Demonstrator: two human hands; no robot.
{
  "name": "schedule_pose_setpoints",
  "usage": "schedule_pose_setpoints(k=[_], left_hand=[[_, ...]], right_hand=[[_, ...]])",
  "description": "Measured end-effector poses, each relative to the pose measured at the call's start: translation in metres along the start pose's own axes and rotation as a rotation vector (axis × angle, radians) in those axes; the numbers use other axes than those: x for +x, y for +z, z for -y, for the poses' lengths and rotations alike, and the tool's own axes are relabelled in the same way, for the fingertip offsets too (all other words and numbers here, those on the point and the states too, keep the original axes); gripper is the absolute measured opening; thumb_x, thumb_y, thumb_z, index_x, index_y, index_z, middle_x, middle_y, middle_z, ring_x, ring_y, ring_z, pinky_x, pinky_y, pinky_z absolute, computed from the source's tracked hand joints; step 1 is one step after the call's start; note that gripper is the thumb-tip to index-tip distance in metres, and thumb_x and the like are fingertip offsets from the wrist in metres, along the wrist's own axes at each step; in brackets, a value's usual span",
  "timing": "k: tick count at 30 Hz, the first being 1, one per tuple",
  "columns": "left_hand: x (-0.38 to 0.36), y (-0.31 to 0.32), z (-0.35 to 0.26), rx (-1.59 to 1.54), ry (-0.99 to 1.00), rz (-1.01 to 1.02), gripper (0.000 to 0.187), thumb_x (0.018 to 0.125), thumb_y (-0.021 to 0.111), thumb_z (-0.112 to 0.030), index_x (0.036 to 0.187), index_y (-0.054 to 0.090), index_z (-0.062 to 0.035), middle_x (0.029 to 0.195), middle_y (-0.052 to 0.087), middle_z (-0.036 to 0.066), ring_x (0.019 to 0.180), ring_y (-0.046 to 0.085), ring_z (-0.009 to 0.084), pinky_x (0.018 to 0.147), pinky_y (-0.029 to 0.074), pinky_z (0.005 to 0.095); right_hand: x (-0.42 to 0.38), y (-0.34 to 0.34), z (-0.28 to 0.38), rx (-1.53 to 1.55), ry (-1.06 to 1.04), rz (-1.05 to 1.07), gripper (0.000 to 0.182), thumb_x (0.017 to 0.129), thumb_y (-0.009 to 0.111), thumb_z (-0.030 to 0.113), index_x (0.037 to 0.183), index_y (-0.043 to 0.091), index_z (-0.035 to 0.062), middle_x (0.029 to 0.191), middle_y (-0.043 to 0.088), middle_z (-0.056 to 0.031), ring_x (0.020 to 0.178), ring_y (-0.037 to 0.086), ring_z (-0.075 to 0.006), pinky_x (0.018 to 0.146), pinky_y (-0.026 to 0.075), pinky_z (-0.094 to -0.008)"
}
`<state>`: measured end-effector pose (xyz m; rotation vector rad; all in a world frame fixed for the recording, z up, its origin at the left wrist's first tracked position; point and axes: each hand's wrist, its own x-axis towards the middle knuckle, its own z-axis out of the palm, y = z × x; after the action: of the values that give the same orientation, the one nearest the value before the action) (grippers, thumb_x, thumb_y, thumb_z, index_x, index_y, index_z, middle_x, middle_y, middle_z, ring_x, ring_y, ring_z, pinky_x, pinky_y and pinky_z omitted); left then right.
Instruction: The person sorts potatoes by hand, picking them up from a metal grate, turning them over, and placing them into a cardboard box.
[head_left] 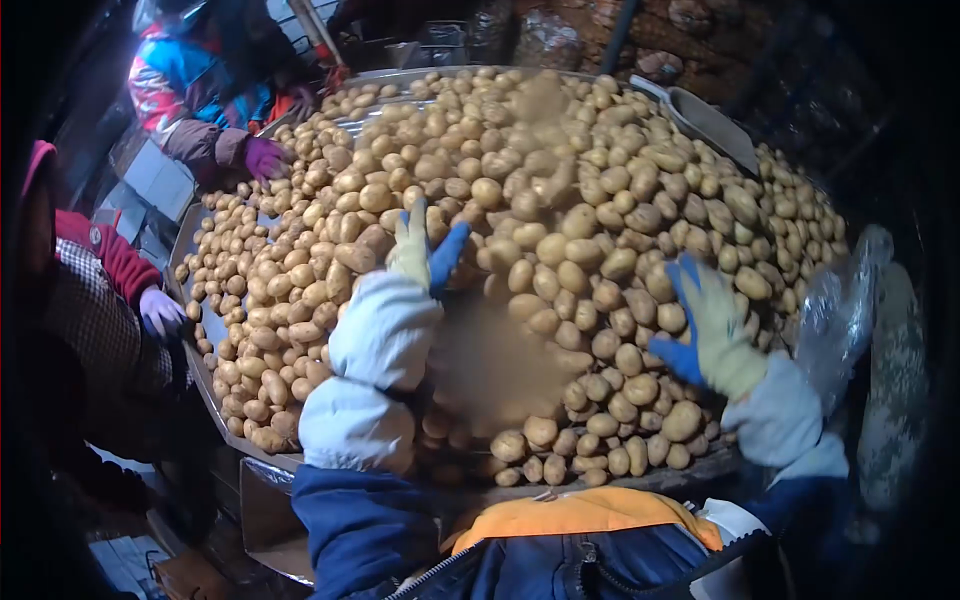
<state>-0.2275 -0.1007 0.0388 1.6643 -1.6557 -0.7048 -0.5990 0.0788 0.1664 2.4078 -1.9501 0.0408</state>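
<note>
Potatoes point(570, 250) lie heaped over a wide table. My left hand point(425, 250), in a pale yellow and blue glove, reaches forward onto the middle of the heap with its fingers apart. It touches or hovers just over the potatoes, and I see none in its grasp. To the right, my right hand point(708, 330) wears the same kind of glove. Its fingers are spread against the right part of the heap, with nothing held. Blurred patches hide some potatoes in front of me and at the far middle.
A metal scoop point(712, 125) rests on the far right of the heap. At the left, a co-worker's purple-gloved hand point(265, 158) touches potatoes, and another's lilac-gloved hand point(162, 312) is by the table rim point(203, 385). Clear plastic point(840, 310) hangs at right; a cardboard box point(275, 520) stands below.
</note>
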Motion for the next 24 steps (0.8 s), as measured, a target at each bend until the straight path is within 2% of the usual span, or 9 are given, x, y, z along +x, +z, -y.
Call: schedule_pose_setpoints(k=[3,4,6,9,12,14,17,21,24], left_hand=[[-0.103,0.012,-0.048,0.191,0.637,0.063,0.085,0.091,0.076,-0.047,0.155,0.041,-0.0048,0.150,0.045,0.035,0.140,0.048,0.0459,0.114,0.043,0.0429],[-0.124,-0.023,-0.143,0.426,0.172,0.741,0.085,0.086,0.077,-0.042,0.156,0.041,-0.0103,0.157,0.041,0.028,0.144,0.042,0.0466,0.117,0.037,0.0560],[-0.196,0.056,-0.070,0.550,0.728,0.521,0.086,0.080,0.080,-0.034,0.155,0.042,-0.0155,0.162,0.035,0.022,0.148,0.035,0.0451,0.113,0.029,0.0743],[-0.187,0.105,-0.045,0.427,0.782,0.307,0.085,0.079,0.078,-0.027,0.155,0.041,-0.0179,0.164,0.030,0.021,0.150,0.031,0.0463,0.106,0.024,0.0857],[-0.154,0.072,-0.087,0.431,0.646,0.426,0.079,0.086,0.071,-0.026,0.158,0.038,-0.0210,0.165,0.031,0.017,0.150,0.029,0.0493,0.109,0.024,0.0828],[-0.135,0.085,-0.080,0.373,0.622,0.293,0.087,0.079,0.078,-0.027,0.157,0.039,-0.0195,0.162,0.035,0.011,0.149,0.032,0.0468,0.105,0.027,0.0834],[-0.110,0.057,-0.101,0.461,0.515,0.291,0.079,0.082,0.071,-0.019,0.155,0.040,-0.0147,0.153,0.041,0.015,0.141,0.039,0.0456,0.104,0.034,0.0780],[-0.076,0.060,-0.081,0.439,0.490,0.162,0.073,0.084,0.066,-0.013,0.153,0.042,-0.0170,0.148,0.044,0.018,0.135,0.043,0.0457,0.099,0.044,0.0683],[-0.047,0.065,-0.069,0.392,0.482,0.071,0.071,0.085,0.064,-0.011,0.152,0.045,-0.0248,0.147,0.042,0.019,0.132,0.046,0.0461,0.092,0.054,0.0583]], right_hand=[[-0.067,0.047,0.013,-0.194,-0.075,0.075,0.087,0.087,0.072,0.047,0.159,0.040,0.0095,0.162,0.034,-0.0274,0.149,0.029,-0.0540,0.124,0.013,-0.0687],[-0.070,0.061,0.025,-0.178,-0.051,0.047,0.082,0.089,0.069,0.043,0.158,0.041,0.0075,0.163,0.031,-0.0276,0.151,0.025,-0.0536,0.123,0.014,-0.0700],[-0.049,0.075,0.039,-0.060,0.040,-0.040,0.078,0.091,0.066,0.039,0.160,0.040,0.0130,0.166,0.026,-0.0255,0.152,0.021,-0.0538,0.122,0.016,-0.0705],[0.011,0.118,0.048,-0.193,0.068,-0.124,0.081,0.087,0.069,0.029,0.162,0.035,0.0293,0.171,0.016,-0.0182,0.148,0.027,-0.0518,0.115,0.030,-0.0706],[0.044,0.082,0.055,0.110,0.112,0.148,0.086,0.086,0.070,0.025,0.163,0.031,0.0300,0.171,0.016,-0.0188,0.141,0.041,-0.0497,0.106,0.040,-0.0680],[0.069,0.090,0.072,0.005,0.180,-0.047,0.079,0.091,0.065,0.024,0.162,0.031,0.0296,0.169,0.020,-0.0215,0.139,0.044,-0.0499,0.107,0.036,-0.0706],[0.112,0.066,0.101,-0.014,0.273,0.092,0.065,0.099,0.055,0.025,0.160,0.034,0.0285,0.162,0.034,-0.0239,0.140,0.043,-0.0492,0.108,0.032,-0.0708],[0.175,0.071,0.106,-0.150,0.204,0.149,0.064,0.096,0.056,0.017,0.157,0.040,0.0230,0.163,0.033,-0.0210,0.139,0.046,-0.0438,0.104,0.050,-0.0539],[0.215,0.087,0.080,-0.214,0.166,0.208,0.070,0.093,0.059,0.014,0.159,0.038,0.0273,0.165,0.029,-0.0206,0.136,0.051,-0.0432,0.105,0.051,-0.0522]])
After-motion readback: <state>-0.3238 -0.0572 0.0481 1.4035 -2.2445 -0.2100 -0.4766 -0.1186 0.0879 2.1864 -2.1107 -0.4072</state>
